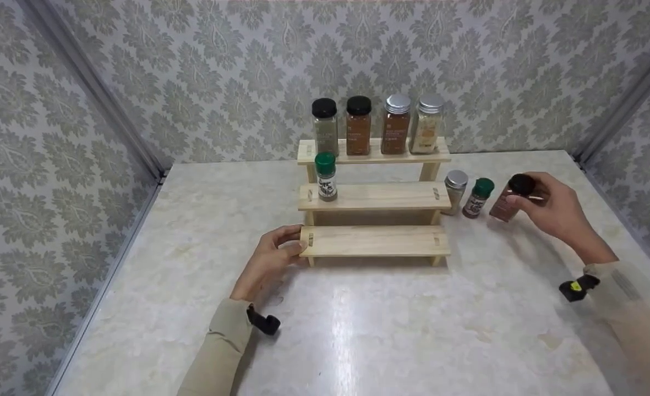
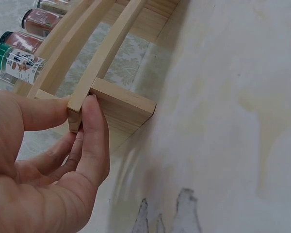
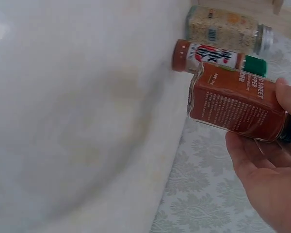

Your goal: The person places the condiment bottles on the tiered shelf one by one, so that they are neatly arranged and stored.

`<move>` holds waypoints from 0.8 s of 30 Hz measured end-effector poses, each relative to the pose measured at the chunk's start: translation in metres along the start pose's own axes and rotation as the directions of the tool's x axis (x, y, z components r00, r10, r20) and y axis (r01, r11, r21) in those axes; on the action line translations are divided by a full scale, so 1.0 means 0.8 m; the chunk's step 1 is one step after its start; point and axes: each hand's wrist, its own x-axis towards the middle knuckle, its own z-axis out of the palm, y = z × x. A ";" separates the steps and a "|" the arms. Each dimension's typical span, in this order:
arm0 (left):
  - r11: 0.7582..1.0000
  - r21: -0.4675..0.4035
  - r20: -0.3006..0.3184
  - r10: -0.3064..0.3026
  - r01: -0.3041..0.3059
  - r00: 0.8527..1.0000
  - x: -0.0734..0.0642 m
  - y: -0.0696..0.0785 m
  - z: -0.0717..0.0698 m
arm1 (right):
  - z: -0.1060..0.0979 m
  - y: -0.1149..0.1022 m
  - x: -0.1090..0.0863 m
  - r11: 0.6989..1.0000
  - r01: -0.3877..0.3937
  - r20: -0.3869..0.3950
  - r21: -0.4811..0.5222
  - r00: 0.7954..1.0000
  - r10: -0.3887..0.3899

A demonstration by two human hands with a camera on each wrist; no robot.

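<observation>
Seemingly mid-shelving, right fingers [image 3: 237,152] grip a jar [image 1: 503,206], frame right, likely needing a leftward lift; left fingers [image 2: 94,141] pinch the rack [image 1: 374,242].

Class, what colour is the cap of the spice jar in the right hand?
Black; the cap shows best in the head view.

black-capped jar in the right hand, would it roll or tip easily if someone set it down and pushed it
The jar has flat, squared sides, so it probably wouldn't roll freely. It looks taller than it is wide, so a push near its black cap might tip it. Its clear, glossy walls look like glass, so it could be slippery and fragile.
</observation>
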 end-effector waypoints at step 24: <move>0.999 0.037 -0.003 -0.011 0.011 1.000 0.002 0.000 0.001 | -0.029 -0.122 -0.004 0.970 0.209 -0.019 0.121 0.978 -0.209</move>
